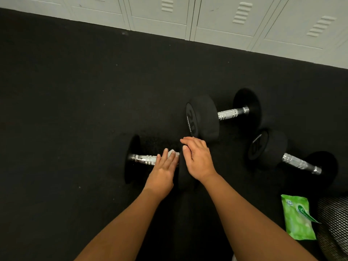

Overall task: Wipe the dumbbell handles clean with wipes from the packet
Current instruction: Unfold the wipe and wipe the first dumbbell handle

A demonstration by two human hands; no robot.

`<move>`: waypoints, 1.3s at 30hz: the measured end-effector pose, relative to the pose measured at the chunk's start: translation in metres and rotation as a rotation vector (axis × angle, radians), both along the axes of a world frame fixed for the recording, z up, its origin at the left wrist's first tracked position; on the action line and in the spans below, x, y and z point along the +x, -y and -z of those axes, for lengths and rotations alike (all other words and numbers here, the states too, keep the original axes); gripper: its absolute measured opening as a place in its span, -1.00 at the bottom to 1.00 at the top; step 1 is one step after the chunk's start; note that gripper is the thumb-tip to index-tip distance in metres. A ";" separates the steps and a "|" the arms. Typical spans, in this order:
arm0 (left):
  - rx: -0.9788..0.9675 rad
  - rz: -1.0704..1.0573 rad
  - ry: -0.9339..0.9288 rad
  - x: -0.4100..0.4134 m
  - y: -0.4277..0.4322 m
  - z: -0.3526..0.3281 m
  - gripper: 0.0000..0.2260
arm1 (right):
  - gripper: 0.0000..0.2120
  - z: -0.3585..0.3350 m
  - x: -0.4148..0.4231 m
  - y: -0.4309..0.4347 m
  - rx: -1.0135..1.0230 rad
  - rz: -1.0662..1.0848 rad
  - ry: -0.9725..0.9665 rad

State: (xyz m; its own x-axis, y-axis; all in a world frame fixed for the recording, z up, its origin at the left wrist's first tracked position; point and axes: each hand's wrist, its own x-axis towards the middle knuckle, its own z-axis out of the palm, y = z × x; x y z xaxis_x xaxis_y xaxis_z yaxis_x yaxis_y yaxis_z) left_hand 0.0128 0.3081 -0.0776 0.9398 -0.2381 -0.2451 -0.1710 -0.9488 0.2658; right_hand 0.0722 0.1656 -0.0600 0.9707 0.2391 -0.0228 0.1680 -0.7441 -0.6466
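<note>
1. Your left hand lies over the chrome handle of the nearest dumbbell, with a white wipe showing past its fingertips. Its fingers hide the grip, so you cannot tell whether they close around the handle.
2. Your right hand rests flat, fingers extended, on that dumbbell's near weight head, which it mostly hides.
3. The two hands sit close together, just beside each other.
4. Two more dumbbells lie on the black floor to the right: one further off, one nearer the edge.
5. The green wipes packet lies at lower right; its print is too small to read.
6. A dark mesh object beside it is cut off.
</note>
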 end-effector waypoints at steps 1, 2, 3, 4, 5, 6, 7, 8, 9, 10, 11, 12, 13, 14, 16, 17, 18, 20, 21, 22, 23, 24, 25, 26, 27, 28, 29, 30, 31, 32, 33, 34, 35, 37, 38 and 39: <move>0.029 0.063 0.003 -0.003 -0.007 0.002 -0.33 | -0.57 0.001 0.000 0.000 0.011 0.003 0.006; 0.049 0.120 0.005 -0.003 -0.014 0.004 -0.28 | -0.55 0.002 0.000 0.000 0.023 0.006 0.009; 0.063 0.167 0.006 -0.001 -0.021 0.004 -0.24 | -0.55 0.003 0.001 0.001 0.033 0.008 0.011; 0.069 0.200 0.007 0.003 -0.027 0.004 -0.20 | -0.56 0.003 0.001 0.001 0.043 0.012 0.014; 0.067 0.213 -0.001 0.007 -0.030 0.003 -0.19 | -0.57 0.004 0.002 0.001 0.053 0.016 0.016; 0.058 0.209 -0.017 0.012 -0.032 0.002 -0.19 | -0.57 0.005 0.003 0.001 0.063 0.021 0.016; 0.045 0.195 -0.036 0.016 -0.031 0.000 -0.20 | -0.57 0.006 0.004 0.000 0.072 0.026 0.014; 0.027 0.176 -0.049 0.020 -0.029 0.000 -0.21 | -0.57 0.007 0.005 0.000 0.079 0.028 0.009; 0.010 0.156 -0.056 0.022 -0.026 -0.001 -0.24 | -0.57 0.008 0.006 0.000 0.084 0.028 0.003; -0.009 0.137 -0.061 0.023 -0.021 -0.003 -0.27 | -0.58 0.008 0.007 0.000 0.090 0.027 -0.004; -0.027 0.125 -0.067 0.024 -0.018 -0.005 -0.30 | -0.59 0.008 0.008 0.000 0.095 0.028 -0.008; -0.046 0.121 -0.075 0.024 -0.015 -0.006 -0.31 | -0.61 0.008 0.009 0.000 0.100 0.029 -0.011; -0.059 0.123 -0.080 0.023 -0.014 -0.008 -0.32 | -0.63 0.008 0.009 0.001 0.102 0.029 -0.012; -0.075 0.127 -0.070 0.021 -0.014 -0.008 -0.32 | -0.63 0.008 0.008 0.001 0.103 0.028 -0.011; -0.129 0.126 -0.034 0.015 -0.018 -0.007 -0.30 | -0.62 0.009 0.006 0.001 0.110 0.031 0.001; -0.165 0.102 -0.021 0.012 -0.022 -0.006 -0.29 | -0.61 0.009 0.004 0.001 0.114 0.033 0.009; -0.195 0.066 -0.009 0.010 -0.025 -0.005 -0.30 | -0.60 0.009 0.003 0.001 0.117 0.036 0.015; -0.204 0.001 0.011 0.010 -0.029 -0.003 -0.31 | -0.60 0.010 0.000 0.001 0.119 0.040 0.018; -0.197 -0.020 0.013 0.012 -0.028 -0.003 -0.32 | -0.59 0.009 0.000 0.000 0.118 0.040 0.017; -0.196 -0.037 0.011 0.013 -0.024 -0.003 -0.32 | -0.59 0.009 0.000 0.000 0.117 0.039 0.015; -0.202 -0.051 0.004 0.015 -0.018 -0.003 -0.32 | -0.58 0.008 0.001 0.000 0.115 0.037 0.013; -0.216 -0.057 -0.001 0.015 -0.012 -0.004 -0.33 | -0.58 0.008 0.001 0.001 0.112 0.035 0.008; -0.233 -0.054 -0.002 0.014 -0.006 -0.005 -0.33 | -0.57 0.007 0.002 0.001 0.110 0.033 0.002; -0.247 -0.044 0.002 0.012 -0.001 -0.004 -0.34 | -0.57 0.006 0.002 0.001 0.110 0.032 -0.003; -0.251 -0.032 0.005 0.009 0.001 -0.003 -0.35 | -0.57 0.006 0.003 0.001 0.111 0.032 -0.006; -0.252 -0.022 0.011 0.004 0.001 -0.002 -0.35 | -0.57 0.006 0.003 0.001 0.113 0.032 -0.005; -0.254 -0.013 0.019 0.000 -0.002 0.000 -0.36 | -0.57 0.007 0.003 0.001 0.116 0.032 -0.004; -0.253 -0.001 0.032 -0.005 -0.007 0.002 -0.35 | -0.57 0.008 0.002 0.001 0.119 0.032 -0.001; -0.247 0.015 0.043 -0.009 -0.013 0.003 -0.34 | -0.57 0.008 0.002 0.001 0.121 0.031 0.001; -0.239 0.030 0.055 -0.010 -0.018 0.003 -0.32 | -0.57 0.009 0.001 0.001 0.123 0.032 0.004; -0.226 0.042 0.064 -0.010 -0.021 0.003 -0.31 | -0.58 0.009 0.001 0.001 0.124 0.033 0.006; -0.202 0.049 0.068 -0.007 -0.022 0.002 -0.31 | -0.58 0.009 0.001 0.001 0.126 0.035 0.005; -0.168 0.051 0.066 -0.002 -0.021 0.000 -0.32 | -0.58 0.009 0.001 0.001 0.129 0.036 0.003; -0.101 0.036 0.031 0.009 -0.015 -0.005 -0.40 | -0.58 0.010 0.003 0.001 0.134 0.035 0.002; -0.069 0.031 0.017 0.013 -0.011 -0.007 -0.42 | -0.57 0.010 0.004 0.001 0.133 0.033 0.001; -0.043 0.030 0.007 0.016 -0.007 -0.009 -0.43 | -0.57 0.010 0.005 0.001 0.132 0.032 -0.001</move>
State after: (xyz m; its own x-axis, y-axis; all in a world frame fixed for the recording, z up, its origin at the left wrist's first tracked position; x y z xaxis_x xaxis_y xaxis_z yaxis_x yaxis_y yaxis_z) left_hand 0.0285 0.3152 -0.0689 0.9338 -0.2761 -0.2276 -0.2008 -0.9308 0.3053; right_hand 0.0771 0.1647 -0.0696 0.9779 0.2091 0.0062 0.1452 -0.6573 -0.7395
